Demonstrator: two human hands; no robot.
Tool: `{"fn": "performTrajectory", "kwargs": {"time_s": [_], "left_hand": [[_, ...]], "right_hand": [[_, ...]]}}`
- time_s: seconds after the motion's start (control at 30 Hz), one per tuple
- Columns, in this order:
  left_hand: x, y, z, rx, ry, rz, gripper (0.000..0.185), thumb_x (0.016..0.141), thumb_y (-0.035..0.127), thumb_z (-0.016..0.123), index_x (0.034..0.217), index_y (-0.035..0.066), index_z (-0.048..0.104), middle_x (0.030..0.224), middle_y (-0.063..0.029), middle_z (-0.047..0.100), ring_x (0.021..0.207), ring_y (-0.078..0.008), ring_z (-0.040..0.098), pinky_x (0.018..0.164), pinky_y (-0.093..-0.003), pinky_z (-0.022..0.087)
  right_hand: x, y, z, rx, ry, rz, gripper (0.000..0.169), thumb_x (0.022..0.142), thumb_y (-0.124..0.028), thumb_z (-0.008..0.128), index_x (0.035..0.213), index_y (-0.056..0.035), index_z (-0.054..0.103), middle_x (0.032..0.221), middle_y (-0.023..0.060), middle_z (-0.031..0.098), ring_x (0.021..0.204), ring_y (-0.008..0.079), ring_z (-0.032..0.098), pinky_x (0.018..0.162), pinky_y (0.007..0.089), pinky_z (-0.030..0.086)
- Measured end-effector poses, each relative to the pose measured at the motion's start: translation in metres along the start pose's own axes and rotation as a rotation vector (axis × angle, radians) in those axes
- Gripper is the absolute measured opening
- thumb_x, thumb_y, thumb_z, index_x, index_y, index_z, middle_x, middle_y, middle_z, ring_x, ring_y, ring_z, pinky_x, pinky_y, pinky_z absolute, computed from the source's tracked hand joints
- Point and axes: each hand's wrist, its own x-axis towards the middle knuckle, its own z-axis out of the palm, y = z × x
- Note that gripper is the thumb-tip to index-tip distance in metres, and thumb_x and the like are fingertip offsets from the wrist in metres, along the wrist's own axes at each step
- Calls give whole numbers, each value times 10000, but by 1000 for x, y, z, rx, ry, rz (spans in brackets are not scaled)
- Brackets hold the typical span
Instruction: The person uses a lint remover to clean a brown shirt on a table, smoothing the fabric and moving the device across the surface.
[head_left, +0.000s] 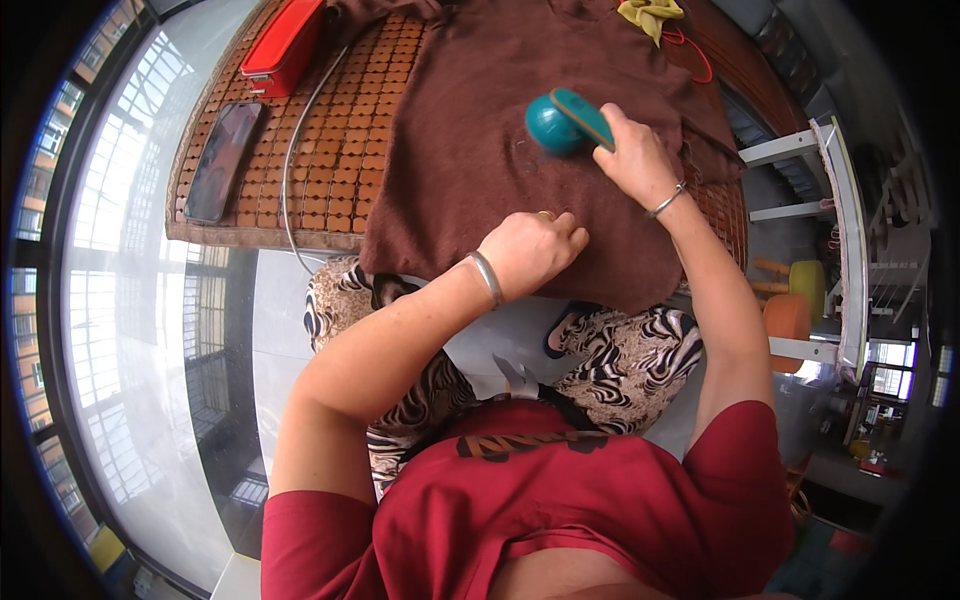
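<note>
Spread before me is a brown knit garment (465, 157), its lower edge hanging toward my lap. My right hand (637, 161) grips the handle of a teal electric fabric shaver (553, 124). The round head of the shaver is over the middle of the cloth, slightly blurred; whether it touches cannot be told. Nearer to me, my left hand (534, 251) pinches the cloth, its fingers curled down into the fabric. Small creases and specks of lint show between the two hands.
The garment lies on a brown bamboo-tile mat (345, 157). On the left are a smartphone (225, 161), a pale cable (300, 135) and a red lidded box (283, 45). A yellow cloth (651, 13) and red cord (701, 60) lie far right. A white frame (844, 247) stands beside the mat.
</note>
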Motion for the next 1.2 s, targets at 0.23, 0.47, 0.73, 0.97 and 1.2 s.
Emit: {"fn": "performTrajectory", "kwargs": {"time_s": [0.23, 0.47, 0.73, 0.97, 1.2], "left_hand": [[1, 0, -1, -29, -23, -39, 144, 757, 125, 554, 886, 62, 540, 803, -78, 553, 714, -224, 630, 602, -336, 532], [0, -1, 0, -53, 4, -44, 158, 761, 124, 555, 904, 58, 551, 810, -85, 558, 723, -228, 635, 617, -341, 534], [-7, 0, -4, -16, 5, -46, 158, 762, 127, 563, 906, 64, 582, 835, -84, 569, 747, -228, 639, 638, -335, 533], [-17, -13, -22, 13, 83, -244, 107, 767, 129, 574, 856, 70, 569, 836, -87, 569, 719, -233, 629, 619, -343, 529], [-45, -63, -75, 317, 264, -756, 85, 798, 120, 595, 839, 51, 567, 897, -131, 568, 867, -311, 597, 694, -397, 520]], "right_hand": [[-11, -23, 5, 100, -65, -163, 268, 741, -81, 608, 949, -38, 445, 747, 248, 608, 784, 454, 597, 683, 545, 467], [16, -14, 18, -4, 25, -9, 262, 744, -82, 591, 949, -26, 437, 746, 259, 593, 779, 460, 585, 650, 517, 456], [14, -42, -2, 110, -197, -213, 240, 748, -96, 611, 914, -30, 450, 770, 251, 609, 805, 449, 597, 693, 535, 459], [37, -30, 29, 27, 75, -47, 275, 733, -90, 609, 961, -31, 466, 765, 262, 584, 791, 466, 575, 666, 516, 449], [68, -14, 22, 8, 36, -27, 264, 745, -124, 616, 943, -29, 469, 848, 266, 626, 856, 458, 598, 748, 513, 482]]}}
